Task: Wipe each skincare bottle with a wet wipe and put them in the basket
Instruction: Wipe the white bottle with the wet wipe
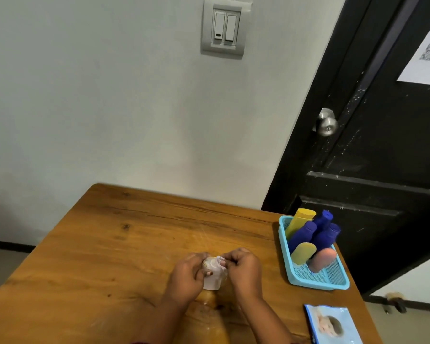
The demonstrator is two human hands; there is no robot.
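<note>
Head view shows both hands meeting over the middle of the tabletop (109,244). The left grip (186,274) is curled around the side of a small pale bottle (212,281), which stands about upright, its top toward the camera. The right grip (243,269) pinches a wet wipe (220,261) against the top of this bottle. The blue basket (315,284), which carries several other bottles (305,234), lies to the right and a little farther, so the right grip is nearer to it. I judge the wiping is not yet finished.
</note>
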